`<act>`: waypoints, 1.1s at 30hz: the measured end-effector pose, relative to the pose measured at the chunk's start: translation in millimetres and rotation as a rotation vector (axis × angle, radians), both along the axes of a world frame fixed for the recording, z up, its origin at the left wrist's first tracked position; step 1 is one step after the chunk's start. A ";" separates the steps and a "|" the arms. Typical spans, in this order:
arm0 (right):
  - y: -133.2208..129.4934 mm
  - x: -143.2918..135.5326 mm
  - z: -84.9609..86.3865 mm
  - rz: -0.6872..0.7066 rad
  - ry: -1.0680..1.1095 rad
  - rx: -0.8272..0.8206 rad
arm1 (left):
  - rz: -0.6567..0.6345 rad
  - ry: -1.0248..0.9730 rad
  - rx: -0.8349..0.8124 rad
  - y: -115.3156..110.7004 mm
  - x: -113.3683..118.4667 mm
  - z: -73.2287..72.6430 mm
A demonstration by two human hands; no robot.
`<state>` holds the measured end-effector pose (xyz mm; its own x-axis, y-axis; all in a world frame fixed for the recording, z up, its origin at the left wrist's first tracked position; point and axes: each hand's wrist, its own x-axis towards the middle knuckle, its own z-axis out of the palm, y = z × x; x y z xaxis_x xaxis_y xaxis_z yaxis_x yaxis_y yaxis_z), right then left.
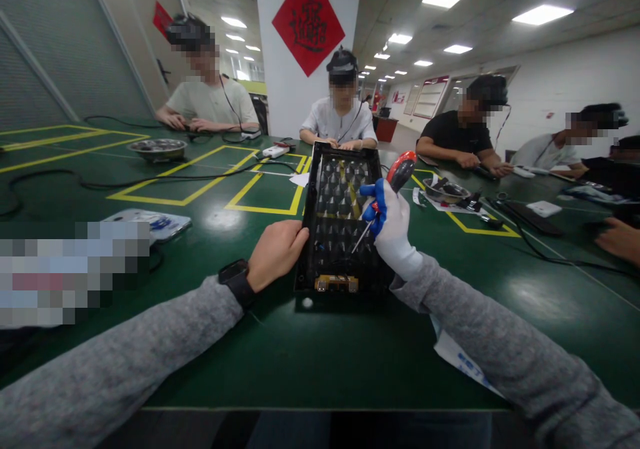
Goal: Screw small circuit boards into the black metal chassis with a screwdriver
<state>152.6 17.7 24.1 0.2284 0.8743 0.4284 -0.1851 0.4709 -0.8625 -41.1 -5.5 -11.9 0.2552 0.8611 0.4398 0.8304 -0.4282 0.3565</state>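
A single head-worn view looks forward and down, close above the black rectangular plastic tray (340,219), seated people well beyond it, facing the camera

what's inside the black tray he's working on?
Inside the black tray: rows of dark moulded cells, a yellowish strip up the middle, and a brass-coloured part at the near edge. The screwdriver tip reaches in. The right hand covers the right-side cells.

only sign here is that red diamond poster (309,21) on the white pillar (280,69) with a black Chinese character, too stylized to read for sure.
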 end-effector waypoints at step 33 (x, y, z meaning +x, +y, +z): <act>3.1 7.9 -5.9 -0.137 -0.147 0.107 | 0.066 0.033 -0.106 18.5 -8.7 -13.9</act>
<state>160.5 20.7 18.2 0.2701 0.7871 0.5545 0.0106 0.5735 -0.8192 -49.7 12.9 -25.8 0.2093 0.9177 0.3377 0.8678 -0.3335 0.3685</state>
